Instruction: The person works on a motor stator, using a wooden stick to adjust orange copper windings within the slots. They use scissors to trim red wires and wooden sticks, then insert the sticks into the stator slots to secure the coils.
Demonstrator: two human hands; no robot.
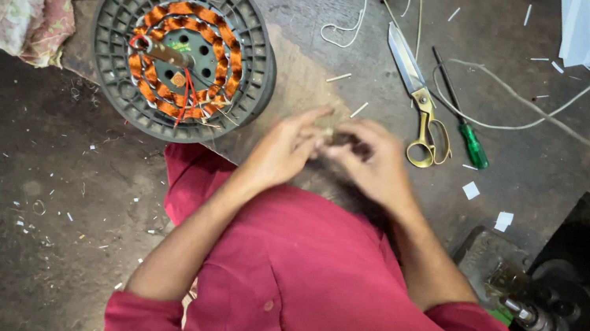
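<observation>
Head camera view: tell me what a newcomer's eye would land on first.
First the round grey fan motor with its ring of orange copper coils, left of centre on the dark bench. Next, the left hand and right hand meet mid-frame over a red garment, pinching something small and blurred. Gold-handled scissors and a green-handled screwdriver lie just right.
</observation>
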